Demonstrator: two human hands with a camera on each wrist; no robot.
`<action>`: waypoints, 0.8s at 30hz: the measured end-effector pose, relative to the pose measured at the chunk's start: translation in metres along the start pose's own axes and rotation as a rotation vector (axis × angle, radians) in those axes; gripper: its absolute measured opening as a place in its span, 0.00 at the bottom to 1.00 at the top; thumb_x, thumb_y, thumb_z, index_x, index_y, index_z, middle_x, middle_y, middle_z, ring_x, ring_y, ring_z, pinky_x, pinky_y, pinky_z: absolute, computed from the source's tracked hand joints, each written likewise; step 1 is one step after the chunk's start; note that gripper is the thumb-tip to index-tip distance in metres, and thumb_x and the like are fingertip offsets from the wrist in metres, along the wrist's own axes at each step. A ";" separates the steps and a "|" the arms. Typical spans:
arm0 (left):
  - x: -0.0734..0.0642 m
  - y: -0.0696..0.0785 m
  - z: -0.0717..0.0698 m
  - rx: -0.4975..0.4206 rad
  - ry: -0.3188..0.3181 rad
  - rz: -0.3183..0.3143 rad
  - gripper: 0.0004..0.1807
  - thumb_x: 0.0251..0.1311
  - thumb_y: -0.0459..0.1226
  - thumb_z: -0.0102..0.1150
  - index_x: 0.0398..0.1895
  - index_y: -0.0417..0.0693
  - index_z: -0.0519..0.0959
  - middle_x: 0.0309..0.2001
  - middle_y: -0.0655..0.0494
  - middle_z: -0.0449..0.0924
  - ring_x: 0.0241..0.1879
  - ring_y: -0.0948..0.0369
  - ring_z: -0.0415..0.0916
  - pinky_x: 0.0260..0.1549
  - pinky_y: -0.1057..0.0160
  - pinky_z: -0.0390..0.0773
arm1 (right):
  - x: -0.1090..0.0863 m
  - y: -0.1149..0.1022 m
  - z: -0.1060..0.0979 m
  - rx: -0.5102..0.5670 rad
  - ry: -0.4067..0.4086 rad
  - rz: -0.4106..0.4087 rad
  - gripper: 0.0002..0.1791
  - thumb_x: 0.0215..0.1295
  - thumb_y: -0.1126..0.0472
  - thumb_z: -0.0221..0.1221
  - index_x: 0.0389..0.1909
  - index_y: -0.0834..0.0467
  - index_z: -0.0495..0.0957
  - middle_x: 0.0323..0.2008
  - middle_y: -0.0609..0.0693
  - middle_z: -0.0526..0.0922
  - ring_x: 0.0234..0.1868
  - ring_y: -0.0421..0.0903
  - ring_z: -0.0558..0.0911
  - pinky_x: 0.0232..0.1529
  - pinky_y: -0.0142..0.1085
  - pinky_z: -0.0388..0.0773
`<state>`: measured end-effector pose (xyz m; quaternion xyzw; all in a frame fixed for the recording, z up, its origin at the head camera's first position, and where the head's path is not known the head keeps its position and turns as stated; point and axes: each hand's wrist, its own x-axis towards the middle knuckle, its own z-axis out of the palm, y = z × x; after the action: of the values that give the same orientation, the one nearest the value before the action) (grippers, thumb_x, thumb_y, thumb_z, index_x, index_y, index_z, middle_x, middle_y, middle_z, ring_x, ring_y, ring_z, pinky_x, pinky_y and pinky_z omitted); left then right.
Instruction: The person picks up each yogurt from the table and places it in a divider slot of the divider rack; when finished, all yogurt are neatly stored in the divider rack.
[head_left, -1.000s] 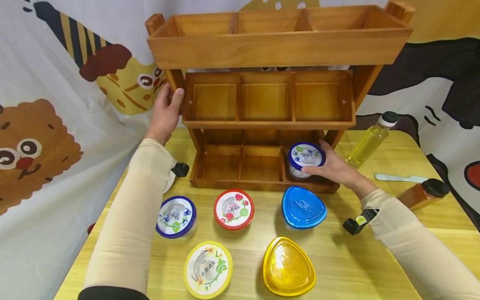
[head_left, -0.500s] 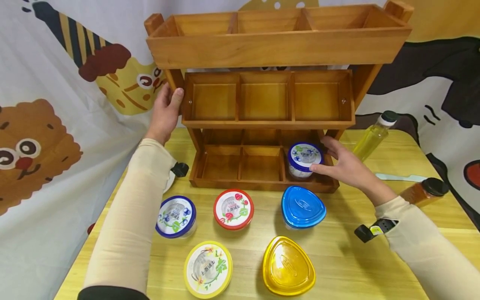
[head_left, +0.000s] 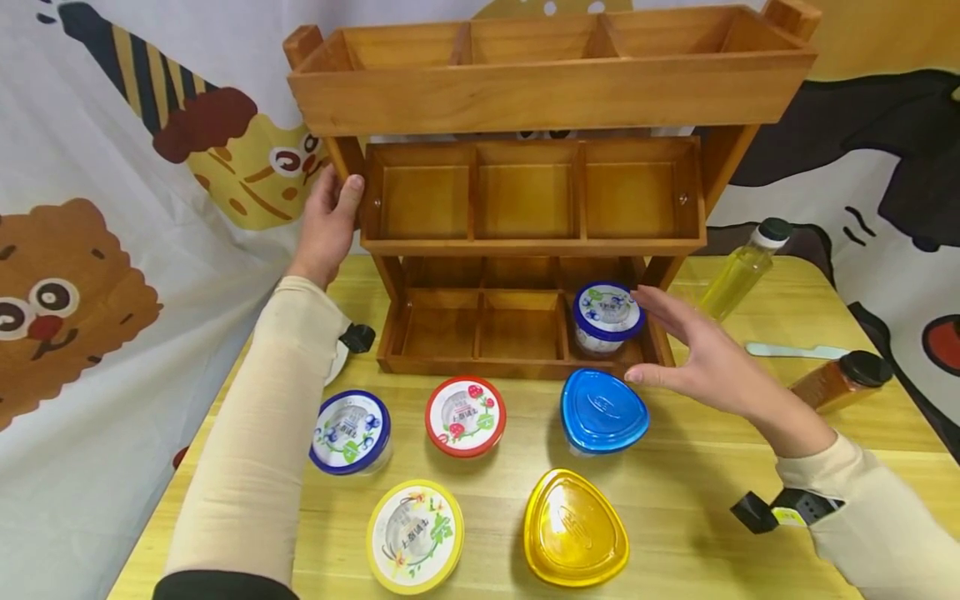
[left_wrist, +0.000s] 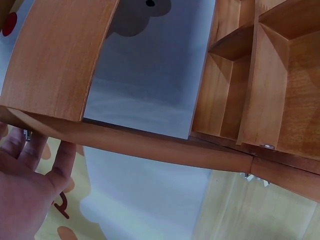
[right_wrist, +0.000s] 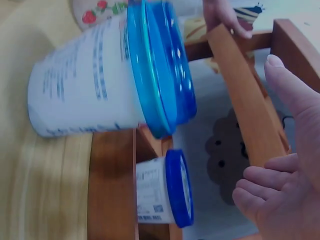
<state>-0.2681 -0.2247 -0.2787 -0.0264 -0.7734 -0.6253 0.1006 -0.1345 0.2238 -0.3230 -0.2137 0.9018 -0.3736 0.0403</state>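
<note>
A three-tier wooden rack (head_left: 551, 100) stands at the back of the table. My left hand (head_left: 327, 225) grips its left side post; in the left wrist view the fingers (left_wrist: 62, 162) reach behind the wood. In the bottom tier's right compartment sits a tub with a dark blue blueberry lid (head_left: 609, 311), which shows on its side in the right wrist view. My right hand (head_left: 708, 358) is off that tub, to its right, fingers extended and thumb apart, holding nothing. Just left of the thumb is a tub with a bright blue triangular lid (head_left: 604, 410).
On the table stand a red-lidded tub (head_left: 466, 417), another blueberry tub (head_left: 350, 432), a yellow-rimmed tub (head_left: 416, 537) and a golden triangular-lidded tub (head_left: 576, 529). At right are an oil bottle (head_left: 738, 275), a pale spreader (head_left: 795, 351) and a dark-capped jar (head_left: 843, 382).
My right hand has let go of the blueberry tub in the bottom tier and drawn back to the right and toward me. The left hand stays on the rack's post.
</note>
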 end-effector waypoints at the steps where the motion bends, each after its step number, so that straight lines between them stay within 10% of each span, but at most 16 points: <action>1: 0.000 0.000 0.000 0.001 0.003 0.002 0.31 0.73 0.53 0.44 0.76 0.60 0.56 0.67 0.49 0.67 0.63 0.57 0.68 0.65 0.53 0.68 | -0.003 -0.002 0.001 0.005 -0.007 -0.003 0.56 0.55 0.54 0.73 0.78 0.58 0.48 0.75 0.63 0.56 0.71 0.69 0.60 0.65 0.65 0.60; 6: -0.004 0.004 0.001 -0.003 0.007 0.013 0.29 0.73 0.52 0.44 0.74 0.59 0.59 0.63 0.50 0.69 0.60 0.57 0.69 0.63 0.53 0.70 | -0.014 -0.008 0.008 0.023 -0.040 -0.040 0.56 0.54 0.57 0.74 0.78 0.56 0.49 0.75 0.61 0.59 0.71 0.67 0.63 0.66 0.57 0.61; 12: -0.005 0.007 0.001 -0.007 -0.008 -0.008 0.32 0.74 0.52 0.43 0.77 0.60 0.54 0.71 0.49 0.63 0.67 0.55 0.65 0.68 0.52 0.66 | -0.026 -0.007 0.019 0.014 -0.032 -0.072 0.55 0.51 0.57 0.75 0.77 0.54 0.53 0.73 0.59 0.63 0.68 0.65 0.68 0.66 0.20 0.62; 19: 0.005 -0.005 -0.002 0.043 -0.003 -0.062 0.40 0.72 0.56 0.43 0.80 0.60 0.42 0.79 0.56 0.48 0.75 0.60 0.52 0.73 0.58 0.58 | -0.037 0.005 0.033 0.049 -0.043 -0.059 0.55 0.50 0.58 0.76 0.76 0.55 0.53 0.71 0.59 0.65 0.66 0.63 0.70 0.65 0.34 0.69; 24: 0.007 -0.008 -0.002 0.033 0.002 -0.056 0.39 0.72 0.56 0.43 0.80 0.61 0.43 0.79 0.56 0.49 0.75 0.60 0.54 0.72 0.57 0.60 | -0.042 0.015 0.045 0.086 -0.056 -0.058 0.55 0.50 0.59 0.76 0.76 0.57 0.53 0.71 0.59 0.65 0.66 0.64 0.70 0.63 0.22 0.66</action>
<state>-0.2759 -0.2290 -0.2850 -0.0028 -0.7839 -0.6151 0.0842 -0.0909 0.2209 -0.3695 -0.2481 0.8768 -0.4069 0.0638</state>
